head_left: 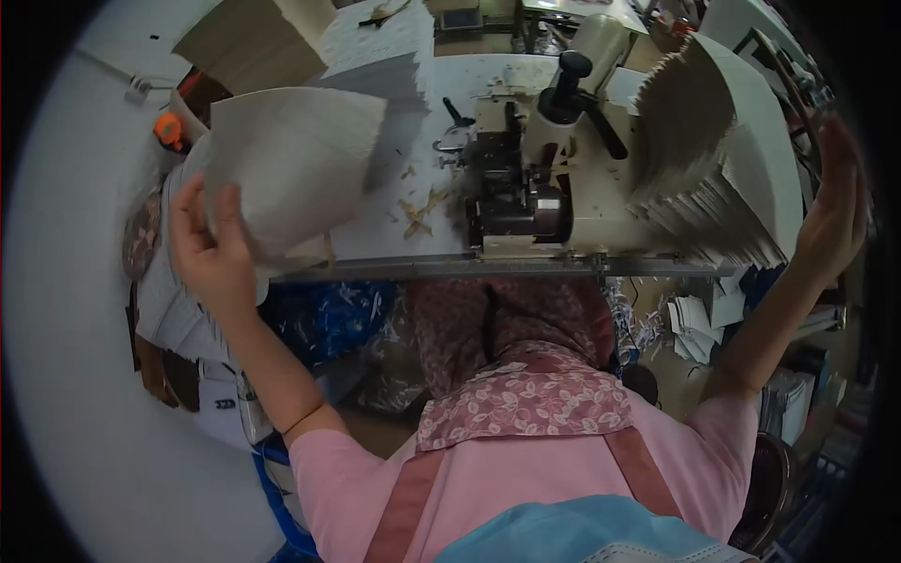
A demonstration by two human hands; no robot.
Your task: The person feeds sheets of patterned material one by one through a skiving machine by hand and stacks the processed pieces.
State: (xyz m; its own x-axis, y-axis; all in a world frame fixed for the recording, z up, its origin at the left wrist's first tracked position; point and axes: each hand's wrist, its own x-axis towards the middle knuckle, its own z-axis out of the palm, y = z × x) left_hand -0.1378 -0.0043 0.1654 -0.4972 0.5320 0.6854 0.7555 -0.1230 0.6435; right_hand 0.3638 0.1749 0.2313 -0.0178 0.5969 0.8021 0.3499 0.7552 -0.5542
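Note:
My left hand point(214, 246) grips a pale grey sheet point(291, 164) by its lower left edge, thumb in front and fingers at the side. The sheet is slightly curved and leans up over the left part of the white worktable point(375, 225). My right hand point(838, 202) is raised at the far right, fingers stretched upward and somewhat blurred; I see nothing in it. Just left of it stands a thick fanned stack of grey sheets point(690, 122) with ragged edges. Between my hands sits a bench machine point(521, 206) with a dark metal head and a black lever.
More sheets point(375, 56) and a brown piece point(249, 42) lie at the back left. Brown scraps point(422, 214) are scattered beside the machine. An orange round object point(169, 129) is at the left. A blue plastic bag point(333, 314) and paper shreds point(633, 324) are below the table.

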